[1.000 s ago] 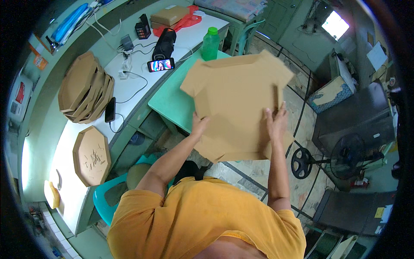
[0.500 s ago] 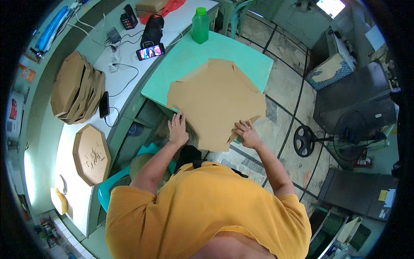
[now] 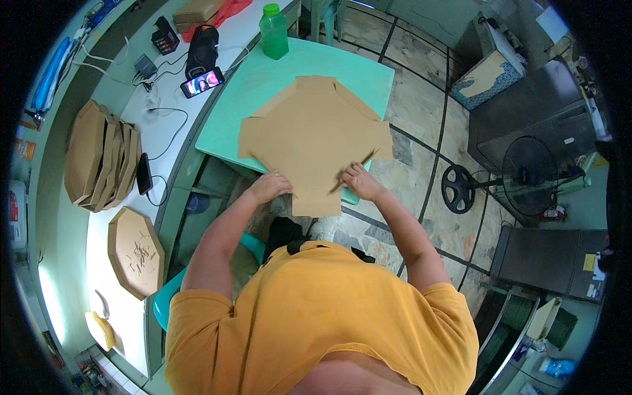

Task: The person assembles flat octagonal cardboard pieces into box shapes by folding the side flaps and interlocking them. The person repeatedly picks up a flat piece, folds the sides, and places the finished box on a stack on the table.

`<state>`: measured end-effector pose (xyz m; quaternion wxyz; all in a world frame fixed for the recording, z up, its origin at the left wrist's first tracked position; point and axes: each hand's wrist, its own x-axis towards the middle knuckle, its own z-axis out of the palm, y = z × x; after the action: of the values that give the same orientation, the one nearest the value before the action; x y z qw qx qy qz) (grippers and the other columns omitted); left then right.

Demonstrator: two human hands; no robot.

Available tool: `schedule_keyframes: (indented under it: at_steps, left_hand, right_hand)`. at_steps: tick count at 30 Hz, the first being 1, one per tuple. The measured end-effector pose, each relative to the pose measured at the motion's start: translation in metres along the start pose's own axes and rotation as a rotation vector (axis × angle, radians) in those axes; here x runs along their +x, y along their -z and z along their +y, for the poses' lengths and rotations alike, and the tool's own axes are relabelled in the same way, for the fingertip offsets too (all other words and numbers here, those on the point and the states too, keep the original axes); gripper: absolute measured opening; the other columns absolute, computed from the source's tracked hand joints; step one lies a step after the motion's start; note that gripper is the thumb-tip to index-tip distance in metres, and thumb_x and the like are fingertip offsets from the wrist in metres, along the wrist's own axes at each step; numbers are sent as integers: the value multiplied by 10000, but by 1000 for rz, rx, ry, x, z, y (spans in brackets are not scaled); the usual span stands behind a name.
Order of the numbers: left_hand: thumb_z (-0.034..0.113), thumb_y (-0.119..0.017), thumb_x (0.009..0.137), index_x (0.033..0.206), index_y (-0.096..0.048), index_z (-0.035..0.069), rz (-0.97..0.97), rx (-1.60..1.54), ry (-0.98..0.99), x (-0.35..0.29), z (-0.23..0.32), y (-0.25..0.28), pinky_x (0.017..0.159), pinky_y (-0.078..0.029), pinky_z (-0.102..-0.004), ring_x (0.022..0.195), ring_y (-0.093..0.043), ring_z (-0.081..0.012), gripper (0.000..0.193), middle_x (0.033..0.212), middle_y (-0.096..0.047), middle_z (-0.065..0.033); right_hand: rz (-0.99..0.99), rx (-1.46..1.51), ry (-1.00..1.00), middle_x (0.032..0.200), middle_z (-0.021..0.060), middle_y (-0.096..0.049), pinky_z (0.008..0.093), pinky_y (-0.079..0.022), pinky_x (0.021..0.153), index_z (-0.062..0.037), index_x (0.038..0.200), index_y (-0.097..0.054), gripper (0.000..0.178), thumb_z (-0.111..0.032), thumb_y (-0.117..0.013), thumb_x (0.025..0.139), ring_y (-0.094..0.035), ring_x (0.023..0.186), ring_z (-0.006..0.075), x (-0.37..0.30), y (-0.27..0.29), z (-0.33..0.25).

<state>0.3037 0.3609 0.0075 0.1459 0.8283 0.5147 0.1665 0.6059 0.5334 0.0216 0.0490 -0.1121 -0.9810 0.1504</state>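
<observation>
A flat brown cardboard blank (image 3: 309, 131) with several creased edge flaps lies on the green table (image 3: 224, 118), its near end jutting past the table edge. My left hand (image 3: 270, 187) grips its near-left flap, fingers curled over the edge. At the near-right side my right hand (image 3: 360, 181) pinches another flap, which stands bent up from the sheet. The thumbs are partly hidden.
Left on the white counter are stacked cardboard trays (image 3: 99, 158), an octagonal tray (image 3: 136, 253) with small strips, and a dark phone (image 3: 144, 174). A lit phone (image 3: 202, 82) and a green bottle (image 3: 274, 33) stand farther off. A fan (image 3: 530, 174) is at right.
My left hand has gone from resting at the blank's left edge to gripping its near-left flap. My right hand has bent the near-right flap further up. The whole view has shifted slightly.
</observation>
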Motion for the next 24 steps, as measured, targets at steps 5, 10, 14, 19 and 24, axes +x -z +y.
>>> schedule_keyframes:
  at_steps: [5,10,14,19,24]
  left_hand:
    - [282,-611,846,875,-663,119,-36,55,65,9,9,6,837,-457,-383,853,-615,-260,174,811,-647,-58]
    - [256,-642,832,893,-653,121,13,14,145,19,16,0,875,-445,-399,853,-605,-282,148,815,-638,-63]
    - [206,-632,840,929,-639,93,53,-64,265,14,19,-17,1019,-372,-449,918,-605,-289,143,883,-646,-77]
    - [213,-642,823,1065,-631,70,133,77,116,2,19,-28,1120,-257,-485,1210,-490,-289,281,1124,-632,-98]
    - [313,-656,823,1148,-614,60,105,-1,48,-15,27,-8,1128,-224,-512,1342,-356,-311,414,1291,-555,-94]
  right_hand:
    - [-91,199,-147,970,96,-614,484,-345,1042,-72,976,-624,143,-102,-588,841,-562,1012,286,13,-4,-1]
    - [104,-14,-63,1237,122,-580,502,-332,1074,-25,1076,-616,290,-107,-597,799,-487,1226,298,-3,-21,-17]
    - [57,-257,33,1416,175,-413,488,-246,1121,45,1259,-495,569,-204,-595,758,-359,1338,342,-24,-14,-31]
    - [-229,-328,-34,1529,216,-172,491,-159,1148,72,1409,-276,859,-375,-602,753,-207,1410,345,-33,7,-48]
    - [-222,-286,-86,1531,207,-171,482,-154,1149,57,1416,-278,863,-470,-579,803,-201,1414,332,-31,1,-52]
